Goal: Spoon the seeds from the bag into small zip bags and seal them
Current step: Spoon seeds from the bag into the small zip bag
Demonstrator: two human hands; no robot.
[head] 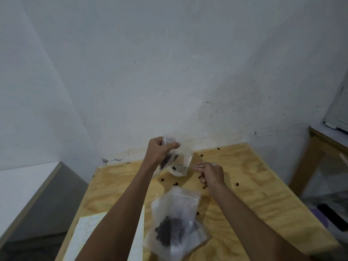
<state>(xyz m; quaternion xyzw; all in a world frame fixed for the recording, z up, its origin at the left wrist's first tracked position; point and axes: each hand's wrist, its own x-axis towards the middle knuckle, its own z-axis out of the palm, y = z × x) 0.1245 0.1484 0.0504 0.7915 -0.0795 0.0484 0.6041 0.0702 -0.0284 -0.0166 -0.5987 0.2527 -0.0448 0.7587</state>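
While the left hand (160, 150) grips the top of a clear zip bag (178, 162) just above the middle of the frame, fingers and thumb pinching its mouth, the bag hangs tilted over the far part of the plywood table (254, 185) with dark seeds (166, 160) showing through its side. Just right of it, the right hand (211, 175) is curled round a thin metal spoon handle (196, 166) whose tip points left into the bag; the bowl is too blurred to tell whether it is loaded. Lower in the frame, between the two forearms, a second clear zip bag (177, 221) lies on the table with a dark heap of seeds inside. Loose seeds (237, 184) are scattered over the wood around the hands. At the lower left, a sheet of paper (84, 234) lies partly under the left forearm. A white wall (169, 72) fills the upper frame.
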